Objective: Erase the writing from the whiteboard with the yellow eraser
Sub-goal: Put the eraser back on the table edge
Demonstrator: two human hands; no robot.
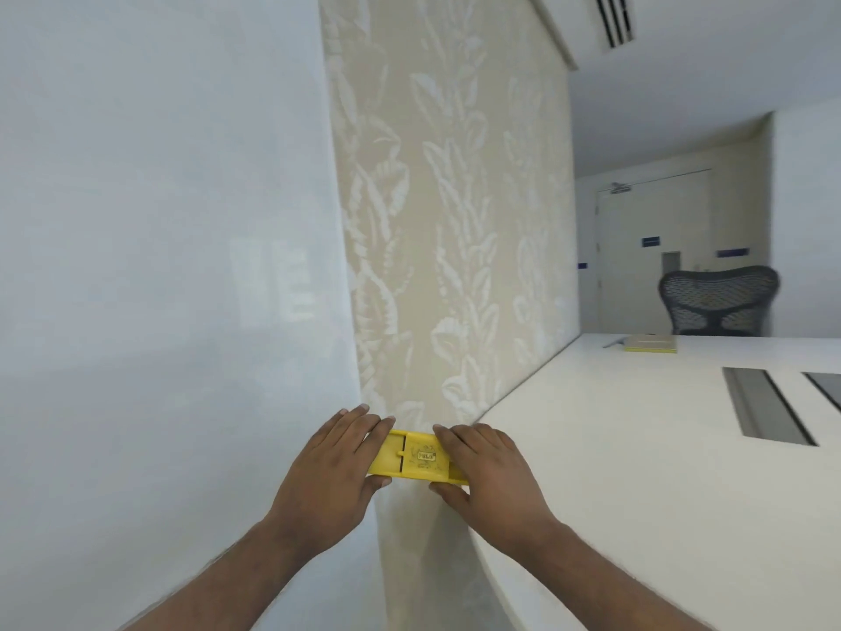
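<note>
A flat yellow eraser (pixel 416 457) with a small label on its top is held level between both hands, low in the middle of the view. My left hand (pixel 332 475) grips its left end and my right hand (pixel 489 475) grips its right end, thumbs below. The glossy whiteboard (pixel 159 266) fills the left half of the view; its surface looks plain white with faint reflections and no writing that I can see. The eraser is in front of the board's right edge, not clearly touching it.
Beige leaf-patterned wallpaper (pixel 455 220) runs beside the board. A white table (pixel 637 448) with cable slots (pixel 764 403) stretches to the right, a notebook (pixel 651 343) at its far end. A dark mesh chair (pixel 716 300) stands behind it, a door further back.
</note>
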